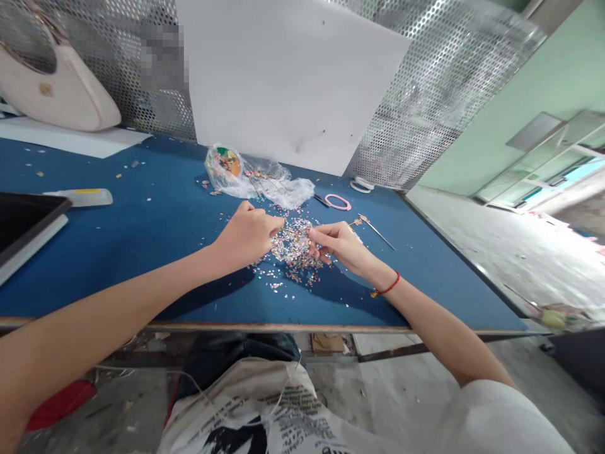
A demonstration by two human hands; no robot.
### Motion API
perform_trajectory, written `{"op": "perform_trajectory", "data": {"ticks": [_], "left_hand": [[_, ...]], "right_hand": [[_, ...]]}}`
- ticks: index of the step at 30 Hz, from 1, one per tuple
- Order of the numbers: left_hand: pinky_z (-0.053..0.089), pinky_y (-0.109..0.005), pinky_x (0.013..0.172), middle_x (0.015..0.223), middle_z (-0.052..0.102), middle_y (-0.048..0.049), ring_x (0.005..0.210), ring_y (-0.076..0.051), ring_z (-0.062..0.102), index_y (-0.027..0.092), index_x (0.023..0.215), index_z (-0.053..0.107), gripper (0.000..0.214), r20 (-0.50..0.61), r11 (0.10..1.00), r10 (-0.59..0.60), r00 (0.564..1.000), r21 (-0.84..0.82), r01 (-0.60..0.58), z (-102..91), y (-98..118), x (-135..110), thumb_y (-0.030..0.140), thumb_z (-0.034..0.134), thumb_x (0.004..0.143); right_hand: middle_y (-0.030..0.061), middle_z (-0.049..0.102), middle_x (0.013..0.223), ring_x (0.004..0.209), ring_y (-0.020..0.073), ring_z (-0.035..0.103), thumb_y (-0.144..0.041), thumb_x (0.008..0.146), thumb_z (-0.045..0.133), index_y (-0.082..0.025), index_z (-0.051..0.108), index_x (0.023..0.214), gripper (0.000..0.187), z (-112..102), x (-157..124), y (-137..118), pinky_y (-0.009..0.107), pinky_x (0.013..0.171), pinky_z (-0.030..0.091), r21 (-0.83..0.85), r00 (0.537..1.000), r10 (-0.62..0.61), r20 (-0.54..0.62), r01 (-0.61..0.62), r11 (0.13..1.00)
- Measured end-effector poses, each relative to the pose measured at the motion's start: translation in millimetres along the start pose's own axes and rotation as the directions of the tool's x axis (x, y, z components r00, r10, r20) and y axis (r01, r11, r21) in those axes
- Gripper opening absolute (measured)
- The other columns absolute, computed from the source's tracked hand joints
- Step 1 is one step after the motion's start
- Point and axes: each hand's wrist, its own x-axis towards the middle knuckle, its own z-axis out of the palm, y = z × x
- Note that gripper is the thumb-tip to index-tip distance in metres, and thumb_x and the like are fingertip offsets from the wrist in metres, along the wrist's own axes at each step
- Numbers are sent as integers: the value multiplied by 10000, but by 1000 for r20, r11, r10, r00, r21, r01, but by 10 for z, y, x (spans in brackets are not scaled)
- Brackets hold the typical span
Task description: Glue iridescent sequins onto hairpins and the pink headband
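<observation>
My left hand (250, 230) is closed in a pinch on one end of a thin gold-coloured hairpin (293, 232). My right hand (343, 246) has its thumb and finger pressed together at the hairpin's other end; the fingertips hide its details. Under and around both hands spreads a pile of small glittering rhinestones (302, 271) on the blue table (179, 227). Just beyond the right hand lie a similar hairpin with an ornamental head (378, 231) and part of another gold piece.
Behind the pile sits a crumpled clear plastic bag (295, 192) with ornaments in it. A pink ring-shaped handle (338, 202) and a white tape roll (362, 185) lie behind. At left are a glue bottle (87, 197), a dark-screened device (28, 221) and a handbag (61, 88).
</observation>
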Motion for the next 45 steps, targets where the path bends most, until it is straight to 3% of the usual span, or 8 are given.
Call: {"op": "perform_trajectory", "data": {"ticks": [8, 13, 17, 25, 31, 38, 45], "left_hand": [[293, -330, 729, 555, 452, 9, 569, -151, 399, 182, 656, 489, 191, -5, 1000, -4, 1000, -8, 4, -13, 4, 5, 11, 419, 609], [292, -329, 724, 548, 451, 11, 568, -152, 408, 182, 650, 493, 186, -11, 1000, -3, 1000, -15, 3, -8, 2, 10, 11, 430, 612], [294, -332, 734, 558, 454, 8, 579, -155, 413, 182, 657, 501, 194, -7, 1000, -9, 1000, -15, 9, -11, 4, 8, 9, 424, 617], [285, -328, 724, 547, 437, 11, 552, -148, 367, 180, 653, 517, 204, 1, 1000, -10, 1000, -8, 10, -28, 20, 1, 5, 423, 610], [284, -329, 722, 553, 444, 8, 572, -150, 388, 179, 661, 530, 205, -8, 999, -9, 1000, -32, 8, 2, 10, -7, 8, 424, 626], [289, -325, 718, 532, 421, 20, 569, -150, 385, 181, 660, 516, 202, 0, 999, 46, 999, -29, -46, 16, 63, -21, 12, 411, 631], [290, -318, 688, 526, 433, 11, 558, -152, 377, 186, 649, 510, 182, -9, 998, 65, 998, -16, -65, 22, 70, -27, 32, 414, 638]], "right_hand": [[-4, 604, 600, 461, 64, 482, -420, 770, 712, -157, 660, 656, 291, 23, 3, -19, 204, 394, 359, -61, 999, -31, -25, 29, 998], [-21, 594, 634, 463, 64, 468, -399, 744, 742, -178, 675, 815, 242, 26, 7, -18, 207, 387, 363, -71, 989, -78, -124, 69, 995], [-15, 568, 621, 484, 68, 487, -440, 806, 673, -172, 653, 715, 284, 15, -2, -40, 207, 415, 381, -50, 995, -57, -83, 53, 997], [-20, 571, 619, 460, 67, 461, -415, 758, 722, -172, 658, 726, 253, 9, 9, 3, 221, 413, 354, -162, 991, -89, -104, 71, 984], [-6, 580, 628, 490, 79, 484, -473, 834, 624, -174, 640, 687, 334, 9, 1, -19, 227, 444, 381, -99, 995, -71, -66, 65, 993], [-38, 540, 541, 444, 63, 432, -442, 732, 727, -165, 608, 646, 314, 97, -8, -36, 219, 423, 335, -189, 996, -35, -76, 20, 982], [-24, 564, 561, 458, 70, 458, -456, 729, 721, -164, 626, 649, 317, 71, 1, -20, 220, 434, 370, -122, 999, 9, -48, -15, 992]]}}
